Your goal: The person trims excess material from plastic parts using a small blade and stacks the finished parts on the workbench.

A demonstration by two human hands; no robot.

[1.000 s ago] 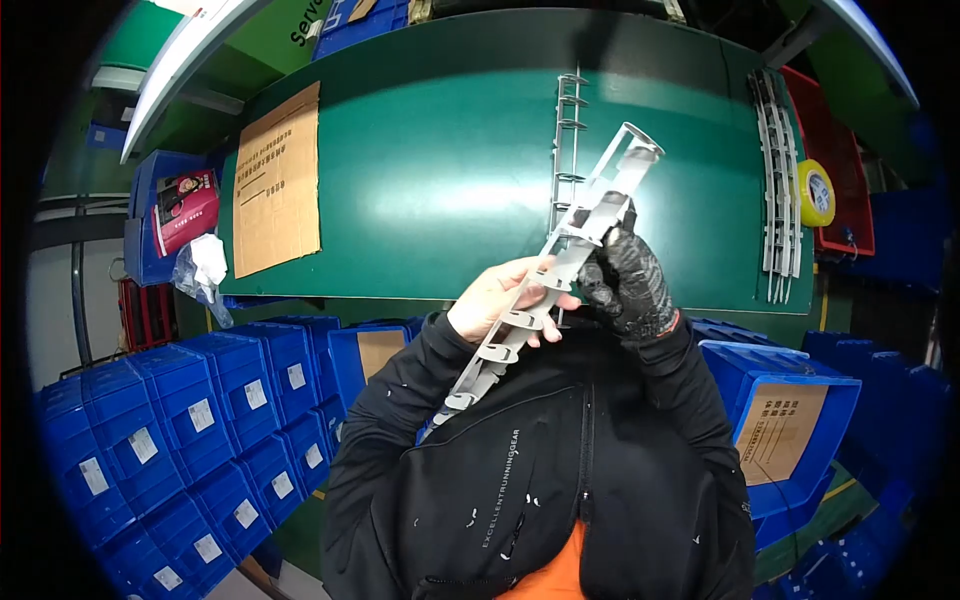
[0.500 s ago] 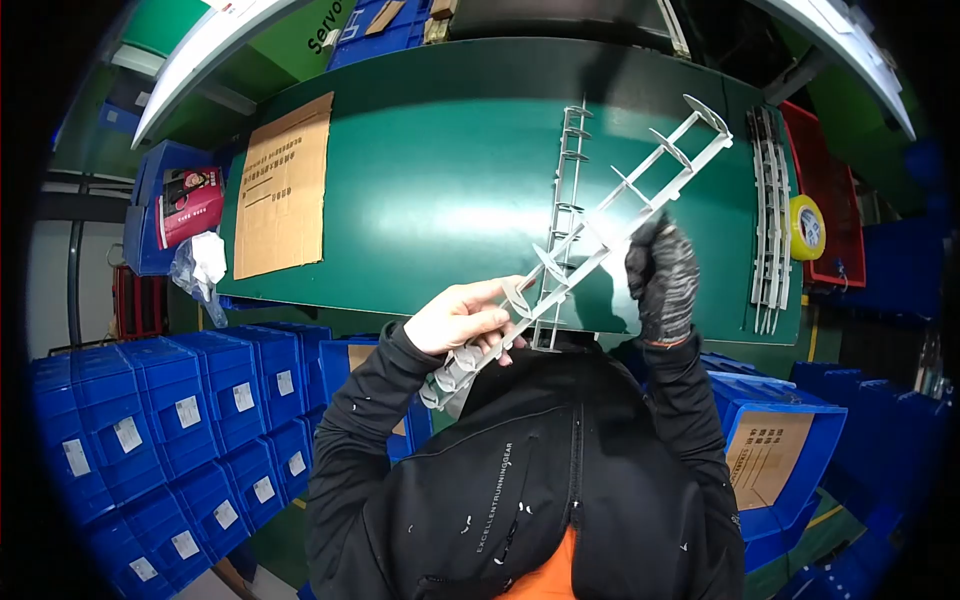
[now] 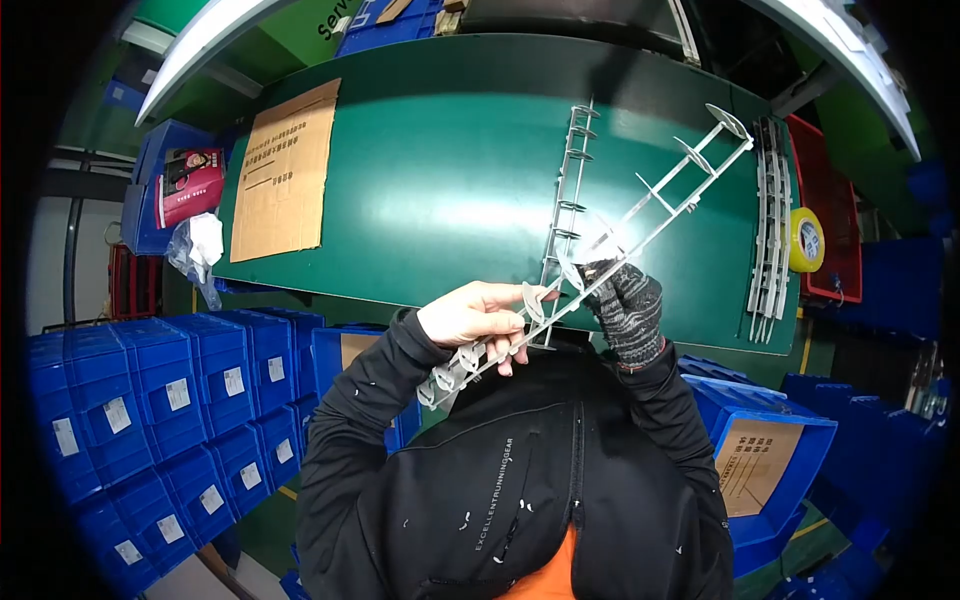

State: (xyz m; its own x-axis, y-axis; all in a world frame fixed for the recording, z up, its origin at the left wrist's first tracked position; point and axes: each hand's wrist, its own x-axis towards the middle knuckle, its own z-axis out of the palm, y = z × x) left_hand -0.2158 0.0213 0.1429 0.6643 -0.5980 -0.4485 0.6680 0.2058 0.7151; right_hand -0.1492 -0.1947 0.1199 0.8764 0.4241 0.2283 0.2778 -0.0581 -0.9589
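Observation:
A long, pale grey ladder-like frame [image 3: 692,204] with curved, disc-like cross pieces slants over the green table [image 3: 430,180], its upper end far to the right. Bare, my left hand [image 3: 468,318] is closed around the lower part of the frame, near my jacket. My right hand [image 3: 632,312], in a dark knitted glove, has its fingers bent at the frame's middle; its fingertips are partly hidden behind the rails. A second, similar frame [image 3: 571,206] lies on the table behind the held one, partly covered by it.
Several similar strips [image 3: 770,230] lie together at the table's right edge, beside a yellow tape roll [image 3: 806,240] and a red bin [image 3: 838,250]. A cardboard sheet [image 3: 285,175] lies on the left. Blue crates [image 3: 180,385] are stacked at lower left; another blue bin [image 3: 815,470] stands at lower right.
My right hand has moved left and down along the frame to its middle. The frame's upper end has shifted slightly right. My left hand keeps its hold.

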